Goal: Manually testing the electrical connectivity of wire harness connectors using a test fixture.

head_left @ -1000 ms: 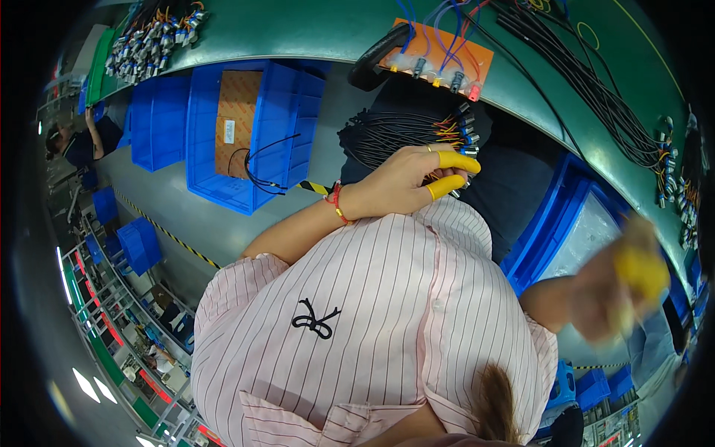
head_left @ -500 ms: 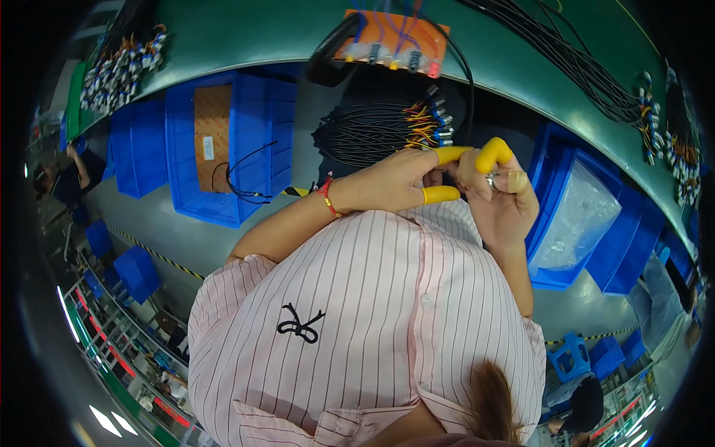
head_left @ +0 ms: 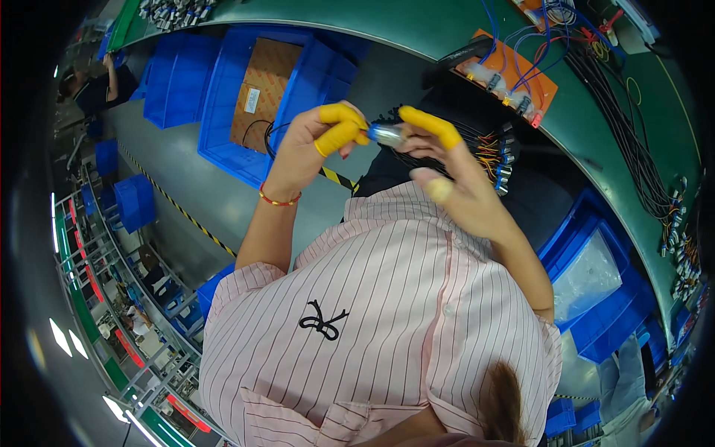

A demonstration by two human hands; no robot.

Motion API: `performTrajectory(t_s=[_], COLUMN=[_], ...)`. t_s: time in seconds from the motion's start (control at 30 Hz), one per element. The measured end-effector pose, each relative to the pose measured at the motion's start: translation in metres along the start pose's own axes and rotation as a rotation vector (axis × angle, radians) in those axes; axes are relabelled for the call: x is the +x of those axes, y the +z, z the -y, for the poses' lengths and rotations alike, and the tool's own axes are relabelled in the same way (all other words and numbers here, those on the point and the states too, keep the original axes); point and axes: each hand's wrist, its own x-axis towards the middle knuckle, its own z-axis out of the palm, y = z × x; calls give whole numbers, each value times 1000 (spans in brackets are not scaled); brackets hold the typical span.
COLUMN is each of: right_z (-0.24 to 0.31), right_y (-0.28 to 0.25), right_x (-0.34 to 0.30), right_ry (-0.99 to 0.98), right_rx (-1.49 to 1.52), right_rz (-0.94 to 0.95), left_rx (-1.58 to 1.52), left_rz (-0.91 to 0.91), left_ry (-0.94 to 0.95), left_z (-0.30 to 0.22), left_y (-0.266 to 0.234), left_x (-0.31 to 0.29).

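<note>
Silver-and-blue connector (head_left: 388, 135) held up in front of the striped shirt (head_left: 387, 298)
Left hand (head_left: 307, 141) pinches its blue end; right hand (head_left: 467, 179) curls half open at the silver end, its grip unclear

No wording can be read. A small white label (head_left: 252, 100) is borne by the brown cardboard (head_left: 275, 63) in a blue bin (head_left: 221, 93), its print too small to be made out. The floor (head_left: 175, 158) is marked with black-and-yellow striped tape (head_left: 339, 179).

A blue bin (head_left: 223, 89) (brown cardboard (head_left: 272, 71) inside) stands near black-and-yellow floor tape (head_left: 337, 178).
</note>
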Motion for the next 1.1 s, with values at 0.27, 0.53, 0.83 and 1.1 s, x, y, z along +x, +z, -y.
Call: performTrajectory(t_s=[0.27,0.53,0.83,1.1], right_z=[10,48,-2,-1], right_y=[6,-37,-15,-35], right_x=[21,-4,2,-6], right_ry=[23,-350,106,258], right_rx=[-83,375,-195,235], right_rz=[-224,-544,-57,-263], left_rx=[78,218,-417,328], left_rz=[100,-94,139,265], left_ry=[-159,-80,-230,-45], left_z=[-1,19,14,21], left_y=[3,15,45,43], left_x=[4,20,20,24])
